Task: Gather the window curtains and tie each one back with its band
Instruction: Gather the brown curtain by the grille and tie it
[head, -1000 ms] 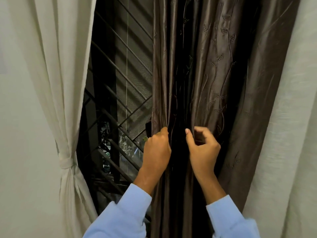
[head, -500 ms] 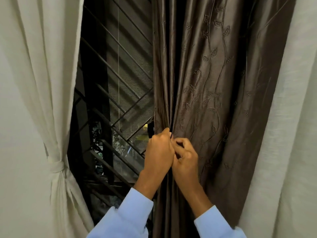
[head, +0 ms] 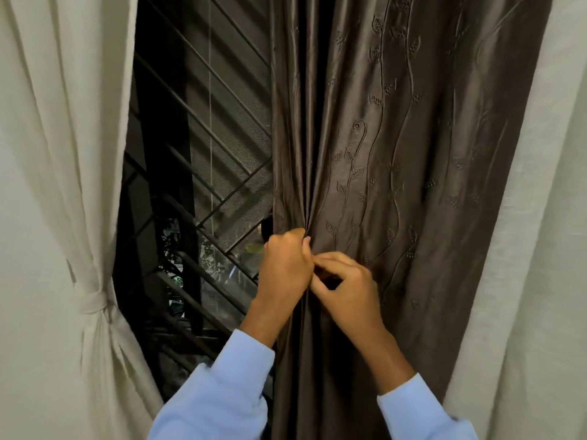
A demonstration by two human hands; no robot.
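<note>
Clutches bunched folds of brown curtain (head: 397,185) in left hand (head: 286,265), fist tight, at the curtain's left edge beside window grille (head: 203,185). Pinches the same fabric with right hand (head: 346,281), fingers curled, touching the left hand. Shows brown curtain hanging mid-frame, spreading rightward above the hands. Shows cream curtain (head: 63,154) far left, cinched by its band (head: 92,301), well apart from both hands. Shows pale curtain (head: 540,249) along right edge, just beside the brown one.

At frame centre your left hand (head: 286,265) hides its fingertips in folds of the brown curtain (head: 397,154); what your right hand (head: 346,290) pinches cannot be told. Top and bottom edges crop the curtain.
</note>
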